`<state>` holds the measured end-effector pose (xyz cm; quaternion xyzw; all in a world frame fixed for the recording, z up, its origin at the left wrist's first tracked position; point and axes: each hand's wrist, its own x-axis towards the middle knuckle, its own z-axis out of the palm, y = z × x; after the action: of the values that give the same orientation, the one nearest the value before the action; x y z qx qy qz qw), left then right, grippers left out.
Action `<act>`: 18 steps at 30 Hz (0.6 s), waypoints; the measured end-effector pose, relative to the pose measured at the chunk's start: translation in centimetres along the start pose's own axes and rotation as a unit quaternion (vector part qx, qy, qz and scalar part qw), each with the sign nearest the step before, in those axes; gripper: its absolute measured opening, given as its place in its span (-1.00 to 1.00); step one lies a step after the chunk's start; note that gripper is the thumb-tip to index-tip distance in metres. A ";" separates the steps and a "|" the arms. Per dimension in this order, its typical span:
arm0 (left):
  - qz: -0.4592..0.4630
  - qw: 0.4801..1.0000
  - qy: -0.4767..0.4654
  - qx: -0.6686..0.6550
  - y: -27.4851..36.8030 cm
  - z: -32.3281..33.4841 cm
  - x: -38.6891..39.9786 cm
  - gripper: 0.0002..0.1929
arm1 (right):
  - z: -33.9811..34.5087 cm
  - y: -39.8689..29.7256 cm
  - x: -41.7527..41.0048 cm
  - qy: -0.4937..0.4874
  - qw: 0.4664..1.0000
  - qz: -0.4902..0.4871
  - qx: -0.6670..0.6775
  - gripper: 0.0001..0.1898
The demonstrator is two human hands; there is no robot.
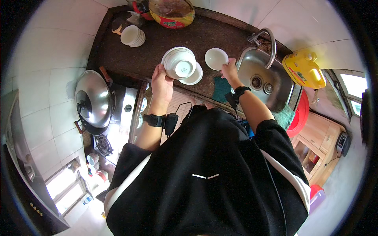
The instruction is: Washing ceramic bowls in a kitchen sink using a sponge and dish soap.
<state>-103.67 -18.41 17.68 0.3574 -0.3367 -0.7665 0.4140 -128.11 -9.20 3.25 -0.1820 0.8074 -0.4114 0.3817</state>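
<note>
My left hand (162,84) grips white bowls (180,63), which seem to be nested. They are tilted so that a round foot faces up at me. Partly behind them a white dish (193,75) shows at the counter's front edge; whether it touches them I cannot tell. Over to the right, the fingers of my right hand (230,71) close on the rim of a single white bowl (216,59), its hollow side facing up. That bowl is just left of the steel sink (273,97). Each wrist wears a black strap with a small device and a cable.
A stack of small white bowls (133,36) and a large oil bottle (172,14) stand at the counter's back. The faucet (270,48) arches over the sink, beside a yellow jug (304,69). A green cloth (221,90) hangs over the front edge. Left is a lidded wok (93,98).
</note>
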 end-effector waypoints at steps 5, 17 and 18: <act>-0.038 0.998 -0.024 -0.051 0.7 1.1 -0.1 -0.72 | 0.3 -0.3 -0.2 0.000 1.000 0.006 0.006 -0.64; 0.217 0.706 -0.308 0.600 -2.6 7.1 6.8 -0.81 | 1.6 1.8 2.4 0.001 0.997 -0.033 0.076 -0.56; 0.234 0.671 -0.332 0.620 -3.6 7.3 7.7 -0.82 | 1.4 1.4 2.1 -0.018 0.994 -0.013 0.110 -0.57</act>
<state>-114.19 -21.96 16.42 0.1637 -0.9223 -0.3275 0.1239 -128.37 -10.32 0.66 -0.1563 0.7480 -0.4994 0.4083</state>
